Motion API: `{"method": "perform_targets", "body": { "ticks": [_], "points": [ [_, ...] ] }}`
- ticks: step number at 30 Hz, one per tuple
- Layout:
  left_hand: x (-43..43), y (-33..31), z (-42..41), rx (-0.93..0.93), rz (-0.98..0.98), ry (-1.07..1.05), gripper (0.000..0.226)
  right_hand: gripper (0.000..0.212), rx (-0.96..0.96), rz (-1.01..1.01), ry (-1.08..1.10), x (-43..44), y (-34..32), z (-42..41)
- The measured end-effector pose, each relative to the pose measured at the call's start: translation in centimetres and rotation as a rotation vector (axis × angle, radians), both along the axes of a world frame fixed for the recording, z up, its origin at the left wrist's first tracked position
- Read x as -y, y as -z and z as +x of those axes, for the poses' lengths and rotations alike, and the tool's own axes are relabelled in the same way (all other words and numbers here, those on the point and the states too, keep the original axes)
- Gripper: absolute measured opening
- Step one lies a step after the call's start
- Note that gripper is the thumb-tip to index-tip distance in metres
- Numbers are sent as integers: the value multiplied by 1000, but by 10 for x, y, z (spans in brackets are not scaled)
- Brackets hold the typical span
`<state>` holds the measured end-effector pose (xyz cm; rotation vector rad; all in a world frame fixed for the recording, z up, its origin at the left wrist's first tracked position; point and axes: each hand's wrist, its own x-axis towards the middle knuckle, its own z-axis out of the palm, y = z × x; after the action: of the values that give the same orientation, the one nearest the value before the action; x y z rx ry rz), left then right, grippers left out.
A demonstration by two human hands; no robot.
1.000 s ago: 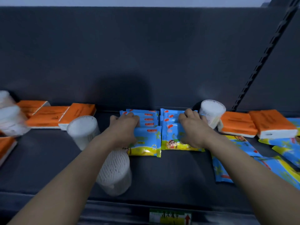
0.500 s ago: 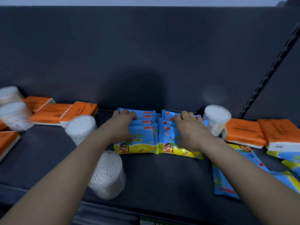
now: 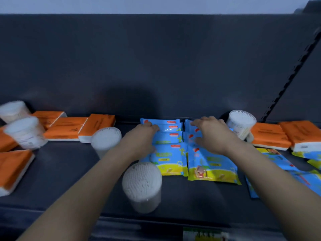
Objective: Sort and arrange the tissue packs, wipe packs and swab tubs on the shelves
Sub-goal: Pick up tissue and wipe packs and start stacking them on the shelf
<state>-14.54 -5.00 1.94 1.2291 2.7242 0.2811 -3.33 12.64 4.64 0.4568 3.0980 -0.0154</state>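
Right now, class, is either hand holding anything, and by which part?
Nothing gripped: left hand lies flat on the left wipe stack, right hand on the right wipe stack, both at the far ends.

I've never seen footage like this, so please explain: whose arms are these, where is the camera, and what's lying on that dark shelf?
No machine here: a person wears a wide-angle camera on the head, looking down at their own arms. The left hand and right hand rest on two rows of overlapping blue wipe packs, nothing lifted. On the dark shelf sit white swab tubs; orange tissue packs lie at both sides, loose wipe packs at right.
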Motion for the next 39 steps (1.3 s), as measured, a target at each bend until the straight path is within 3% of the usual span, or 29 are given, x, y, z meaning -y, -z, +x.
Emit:
{"method": "perform_targets", "body": {
  "ticks": [6,10,20,27,36,39],
  "points": [
    [47,-26,-6,-45,490,68,26,43,-133,-72,-9,41,-8,-23],
    [94,-38,-21,-79,633,-34,19,46,-183,-123,-94,76,-13,-50],
    [190,-26,-63,-118,595,-443,20,52,-137,-259,-347,140,-29,-141],
    [227,-16,-80,-125,480,-638,23,66,172,-280,-461,165,-16,-217],
    [217,21,-116,52,229,-562,48,72,388,-207,-477,169,15,-243],
    [216,29,-127,41,108,-507,50,60,396,-116,-442,165,16,-245]
  ]
}}
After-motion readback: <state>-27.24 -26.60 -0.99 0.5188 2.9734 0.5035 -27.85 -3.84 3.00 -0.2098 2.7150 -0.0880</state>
